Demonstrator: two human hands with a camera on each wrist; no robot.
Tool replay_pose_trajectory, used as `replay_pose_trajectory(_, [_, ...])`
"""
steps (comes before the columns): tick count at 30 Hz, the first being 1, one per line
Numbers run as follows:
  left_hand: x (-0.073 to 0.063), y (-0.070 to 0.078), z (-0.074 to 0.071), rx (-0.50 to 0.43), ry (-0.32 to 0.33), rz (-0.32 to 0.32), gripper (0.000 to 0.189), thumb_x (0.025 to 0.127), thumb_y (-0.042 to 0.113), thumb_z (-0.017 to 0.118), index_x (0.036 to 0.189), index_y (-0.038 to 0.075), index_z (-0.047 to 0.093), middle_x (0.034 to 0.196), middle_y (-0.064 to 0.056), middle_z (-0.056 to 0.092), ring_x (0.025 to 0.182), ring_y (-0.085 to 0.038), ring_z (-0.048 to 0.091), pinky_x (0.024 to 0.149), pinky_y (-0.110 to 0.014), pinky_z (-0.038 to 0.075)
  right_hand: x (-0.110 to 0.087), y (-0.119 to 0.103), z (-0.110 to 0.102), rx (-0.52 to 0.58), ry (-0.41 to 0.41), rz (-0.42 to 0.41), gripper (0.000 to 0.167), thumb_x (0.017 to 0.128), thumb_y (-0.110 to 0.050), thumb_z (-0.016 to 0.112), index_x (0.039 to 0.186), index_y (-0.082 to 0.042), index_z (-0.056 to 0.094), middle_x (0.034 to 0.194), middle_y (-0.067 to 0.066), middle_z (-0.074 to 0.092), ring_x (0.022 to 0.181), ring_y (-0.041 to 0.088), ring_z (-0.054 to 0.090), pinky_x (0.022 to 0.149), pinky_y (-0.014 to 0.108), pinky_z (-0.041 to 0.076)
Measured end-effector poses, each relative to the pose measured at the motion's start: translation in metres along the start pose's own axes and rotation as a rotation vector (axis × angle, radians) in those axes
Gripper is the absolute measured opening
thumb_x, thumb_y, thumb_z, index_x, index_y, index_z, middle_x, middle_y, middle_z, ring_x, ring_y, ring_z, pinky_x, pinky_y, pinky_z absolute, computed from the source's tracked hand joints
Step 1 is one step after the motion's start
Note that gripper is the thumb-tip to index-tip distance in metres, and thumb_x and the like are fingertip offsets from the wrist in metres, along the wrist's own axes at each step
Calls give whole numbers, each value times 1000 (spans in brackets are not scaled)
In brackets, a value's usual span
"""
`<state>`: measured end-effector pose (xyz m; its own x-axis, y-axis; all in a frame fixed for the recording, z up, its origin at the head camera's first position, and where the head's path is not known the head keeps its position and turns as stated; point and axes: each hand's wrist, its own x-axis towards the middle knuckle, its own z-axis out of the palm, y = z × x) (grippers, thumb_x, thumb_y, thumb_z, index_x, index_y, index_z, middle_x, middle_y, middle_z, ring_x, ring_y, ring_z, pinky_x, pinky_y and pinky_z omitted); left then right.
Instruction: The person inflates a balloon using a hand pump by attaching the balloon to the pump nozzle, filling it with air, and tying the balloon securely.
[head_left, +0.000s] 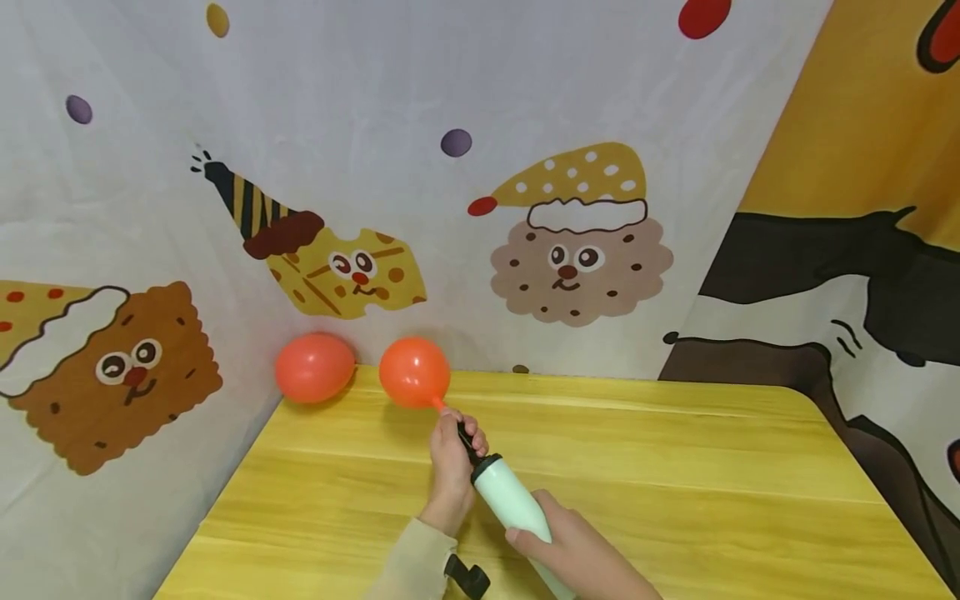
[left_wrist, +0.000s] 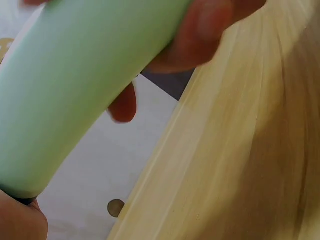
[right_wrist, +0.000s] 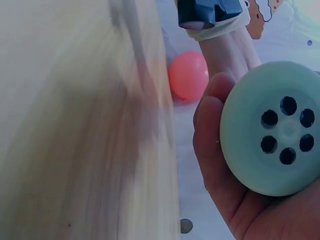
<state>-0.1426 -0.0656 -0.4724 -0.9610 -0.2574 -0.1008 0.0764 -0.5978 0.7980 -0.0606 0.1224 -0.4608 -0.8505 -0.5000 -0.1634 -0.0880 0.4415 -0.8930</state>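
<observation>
An orange-red balloon (head_left: pixel 414 372), round and partly inflated, sits on the nozzle end of a mint-green balloon pump (head_left: pixel 513 500). My left hand (head_left: pixel 453 454) grips the balloon's neck and the pump's black nozzle. Around the green barrel curl the fingers of my right hand (head_left: pixel 573 542). From the right wrist, the pump's rear end (right_wrist: pixel 289 129) shows a ring of several dark holes, with the right hand's palm and fingers beside it. The barrel (left_wrist: pixel 90 85) fills much of the left wrist view and hides most of the left hand.
A second red balloon (head_left: pixel 315 367) rests at the back left corner of the yellow wood-grain table (head_left: pixel 675 467). Behind stands a white cloth backdrop (head_left: pixel 450 250) printed with cartoon biscuits and cheese. A black strap device (head_left: pixel 467 577) sits at the left wrist.
</observation>
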Motion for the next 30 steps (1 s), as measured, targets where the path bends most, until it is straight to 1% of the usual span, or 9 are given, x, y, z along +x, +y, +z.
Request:
replay_pose_trajectory(4, [-2, -3, -1, 14, -12, -15, 32, 115, 25, 29, 89, 11, 44, 72, 2, 47, 54, -8, 44, 49, -18, 41, 2, -1, 2, 10, 9, 11, 55, 102, -44, 64, 133, 0, 53, 102, 3, 65, 81, 18, 60, 67, 37, 51])
replay_pose_trajectory(6, [-1, -2, -3, 14, -5, -11, 33, 115, 24, 30, 88, 11, 44, 71, 2, 47, 53, -8, 44, 48, -18, 40, 2, -1, 5, 26, 6, 7, 54, 102, -43, 64, 134, -1, 53, 104, 3, 65, 83, 18, 59, 68, 37, 51])
replay_pose_trajectory(10, [6, 3, -7, 15, 23, 8, 36, 115, 27, 31, 85, 12, 44, 69, 3, 47, 51, -6, 43, 46, -17, 38, 2, -1, 12, 28, 8, -21, 53, 103, -43, 63, 136, -3, 52, 105, 3, 65, 83, 16, 59, 70, 34, 50])
replay_pose_trajectory(12, [11, 8, -8, 8, 25, 22, 37, 115, 29, 32, 84, 12, 43, 69, 3, 46, 50, -6, 42, 45, -16, 37, 1, 0, 13, -1, 14, -30, 54, 103, -45, 62, 137, -5, 51, 105, 2, 65, 82, 15, 59, 69, 34, 50])
replay_pose_trajectory(16, [22, 20, -10, -30, 29, 55, 35, 115, 25, 32, 84, 11, 43, 69, 3, 45, 50, -6, 42, 45, -16, 37, -9, 3, 6, -36, -8, -21, 56, 103, -44, 62, 140, -4, 50, 105, 3, 67, 82, 14, 60, 68, 35, 51])
replay_pose_trajectory(19, [29, 27, -13, -61, 61, 86, 33, 113, 22, 34, 84, 11, 43, 68, 3, 45, 51, -6, 41, 44, -15, 36, -19, 8, -4, -26, -61, -13, 57, 104, -41, 63, 142, -1, 48, 106, 4, 67, 82, 14, 61, 69, 34, 50])
replay_pose_trajectory(21, [32, 29, -15, -73, 78, 91, 33, 113, 22, 34, 84, 11, 43, 68, 3, 44, 51, -6, 41, 45, -16, 35, -25, 13, -10, -14, -93, -10, 56, 104, -39, 63, 142, 0, 48, 106, 3, 66, 82, 13, 60, 69, 32, 49])
replay_pose_trajectory(26, [30, 24, -18, -76, 69, 49, 32, 115, 23, 31, 87, 11, 41, 69, 2, 45, 51, -8, 42, 46, -17, 37, -32, 22, -15, -2, -117, 25, 56, 103, -37, 64, 140, 2, 48, 102, 3, 66, 78, 14, 59, 67, 31, 48])
replay_pose_trajectory(30, [25, 16, -20, -75, 80, 46, 31, 114, 24, 31, 87, 12, 41, 69, 3, 44, 52, -7, 42, 46, -17, 37, -30, 25, -13, -15, -112, 78, 57, 101, -39, 67, 136, 2, 50, 100, 3, 67, 77, 18, 60, 66, 35, 49])
